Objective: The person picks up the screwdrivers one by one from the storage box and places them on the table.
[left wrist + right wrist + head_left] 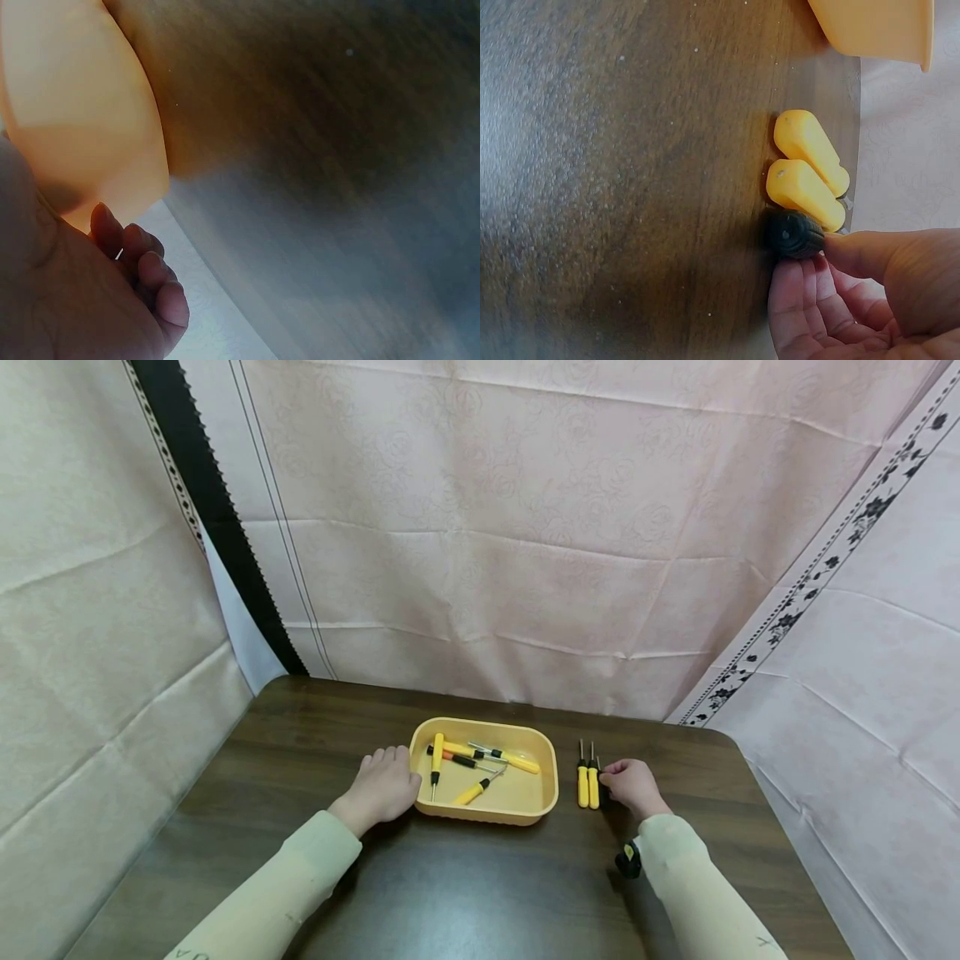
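My right hand [632, 785] pinches a black-handled screwdriver [793, 234] between thumb and fingers, at the right end of a short row on the table. Directly left of it lie two yellow-handled screwdrivers [588, 783], side by side with their shafts pointing away from me; their rounded handle ends show in the right wrist view. My left hand [381, 785] is at the left side of a yellow plastic tray [517, 806], its fingers loosely bent beside the wall in the left wrist view. Inside the tray several screwdrivers [471, 793] lie in different directions, mostly yellow-handled.
The dark wooden table [480, 885] ends at the back against a pale patterned cloth [525, 568], with more cloth hanging at both sides. A small black device [628, 860] is by my right wrist at the cuff.
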`<state>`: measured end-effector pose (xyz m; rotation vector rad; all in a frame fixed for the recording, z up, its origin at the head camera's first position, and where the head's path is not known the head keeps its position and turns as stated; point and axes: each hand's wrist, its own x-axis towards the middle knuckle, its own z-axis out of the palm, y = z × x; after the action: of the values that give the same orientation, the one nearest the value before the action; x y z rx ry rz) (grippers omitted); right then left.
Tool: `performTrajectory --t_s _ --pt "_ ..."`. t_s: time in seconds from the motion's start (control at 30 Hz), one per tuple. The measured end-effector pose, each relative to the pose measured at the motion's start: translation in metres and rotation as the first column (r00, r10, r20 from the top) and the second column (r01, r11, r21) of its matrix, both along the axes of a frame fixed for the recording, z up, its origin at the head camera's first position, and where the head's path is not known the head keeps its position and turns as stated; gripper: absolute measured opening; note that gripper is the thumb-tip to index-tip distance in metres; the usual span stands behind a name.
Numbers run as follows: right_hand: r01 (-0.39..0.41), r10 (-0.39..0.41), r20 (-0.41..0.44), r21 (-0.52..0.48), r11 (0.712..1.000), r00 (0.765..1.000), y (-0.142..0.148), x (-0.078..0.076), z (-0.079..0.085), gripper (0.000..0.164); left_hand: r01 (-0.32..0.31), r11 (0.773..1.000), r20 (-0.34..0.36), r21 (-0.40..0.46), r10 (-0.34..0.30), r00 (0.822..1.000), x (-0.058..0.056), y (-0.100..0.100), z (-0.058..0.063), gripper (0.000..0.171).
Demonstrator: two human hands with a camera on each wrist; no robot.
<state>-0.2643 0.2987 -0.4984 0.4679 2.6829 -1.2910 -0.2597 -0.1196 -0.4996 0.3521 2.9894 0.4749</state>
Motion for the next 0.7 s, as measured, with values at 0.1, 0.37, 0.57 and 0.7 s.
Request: performTrajectory --t_s 0.1,0.37,0.57,0.7 --pt "-0.004 0.004 -0.002 -0.002 1.000 1.000 0.001 0.000 0.000 0.020 -0.002 1.000 0.007 0.001 0.002 1.000 0.000 0.000 0.000 0.034" --pt "0.015 -0.017 -0.048 -0.044 0.999 0.999 0.004 0.001 0.012 0.041 -0.002 1.000 0.009 -0.006 0.002 1.000 0.000 0.000 0.000 0.036" --pt "0.025 -0.035 -0.075 -0.124 0.992 0.997 -0.004 0.001 0.027 0.064 -0.009 1.000 0.012 -0.013 0.009 1.000 0.000 0.000 -0.001 0.037" --pt "0.020 -0.033 -0.083 -0.148 0.989 0.996 -0.015 0.001 0.034 0.067 -0.004 1.000 0.011 -0.014 0.004 1.000 -0.001 0.001 -0.001 0.036"
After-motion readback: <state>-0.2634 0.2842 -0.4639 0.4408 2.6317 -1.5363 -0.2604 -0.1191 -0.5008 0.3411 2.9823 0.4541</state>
